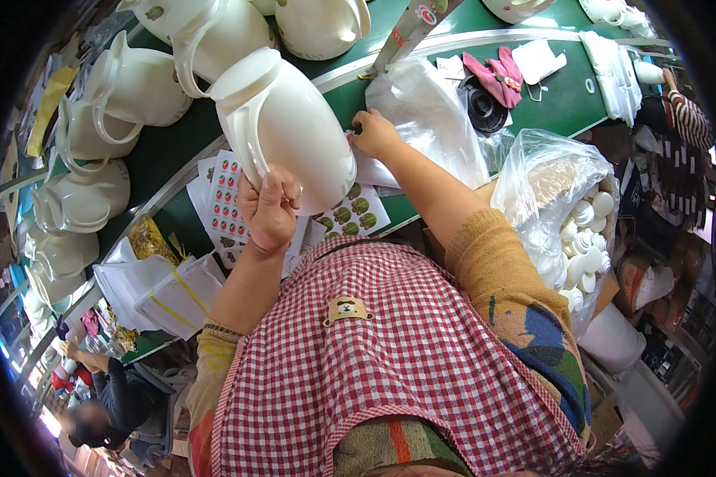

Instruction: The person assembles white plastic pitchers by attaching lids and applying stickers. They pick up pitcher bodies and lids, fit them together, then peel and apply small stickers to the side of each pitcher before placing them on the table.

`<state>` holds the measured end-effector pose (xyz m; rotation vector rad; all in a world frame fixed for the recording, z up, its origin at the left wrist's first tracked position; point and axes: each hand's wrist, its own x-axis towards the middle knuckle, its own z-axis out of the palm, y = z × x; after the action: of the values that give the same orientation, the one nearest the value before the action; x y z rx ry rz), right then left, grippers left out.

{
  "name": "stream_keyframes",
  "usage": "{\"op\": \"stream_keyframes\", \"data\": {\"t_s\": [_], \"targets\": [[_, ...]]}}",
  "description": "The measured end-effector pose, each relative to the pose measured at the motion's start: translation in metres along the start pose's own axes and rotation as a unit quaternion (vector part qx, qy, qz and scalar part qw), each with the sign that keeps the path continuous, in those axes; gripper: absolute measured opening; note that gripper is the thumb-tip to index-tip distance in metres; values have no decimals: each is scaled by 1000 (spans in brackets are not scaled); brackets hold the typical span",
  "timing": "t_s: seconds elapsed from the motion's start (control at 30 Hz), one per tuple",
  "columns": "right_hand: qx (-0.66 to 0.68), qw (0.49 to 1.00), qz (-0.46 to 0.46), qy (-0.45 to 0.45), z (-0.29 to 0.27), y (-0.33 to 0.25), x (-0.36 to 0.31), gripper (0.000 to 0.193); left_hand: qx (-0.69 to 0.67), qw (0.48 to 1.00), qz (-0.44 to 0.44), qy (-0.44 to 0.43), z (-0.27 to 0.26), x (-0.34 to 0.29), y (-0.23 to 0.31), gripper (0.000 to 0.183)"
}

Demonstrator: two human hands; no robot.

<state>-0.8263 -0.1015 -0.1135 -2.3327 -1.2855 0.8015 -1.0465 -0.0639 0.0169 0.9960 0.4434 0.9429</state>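
Note:
A cream-white pitcher (298,131) is held tilted in front of me, its wide spout toward the upper left. My left hand (269,211) is closed on the lower part of its handle. Close by the pitcher's right side is my right hand (376,137), fingers curled in and pinched; what they hold, if anything, is too small to make out. Below the pitcher lie a sticker sheet with small red pictures (227,203) and another with round green-brown pictures (363,205). A clear plastic bag (433,119) lies beyond my right hand.
Several similar pitchers (147,83) line the green belt (155,151) at the left and top. White papers (175,298) lie at lower left. A black round part (485,105) and pink cloth (499,75) sit at right. A bag of white lids (585,258) stands nearer. A person (123,397) sits at lower left.

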Motion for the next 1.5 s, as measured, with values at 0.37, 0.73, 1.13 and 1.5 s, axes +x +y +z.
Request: {"op": "stream_keyframes", "data": {"t_s": [0.37,0.73,1.13,1.5], "targets": [[-3,1000,-2,-7,1,-4,3,26,35,999,1,22,-8,13,3,24],[-131,969,-168,-127,-18,-6,18,26,41,999,17,-8,-10,6,1,25],[-119,968,-173,-138,-20,-6,30,17,44,999,20,10,-11,9,1,22],[-94,982,-125,-107,-13,-1,25,23,44,998,18,42,-4,10,3,20]]}}
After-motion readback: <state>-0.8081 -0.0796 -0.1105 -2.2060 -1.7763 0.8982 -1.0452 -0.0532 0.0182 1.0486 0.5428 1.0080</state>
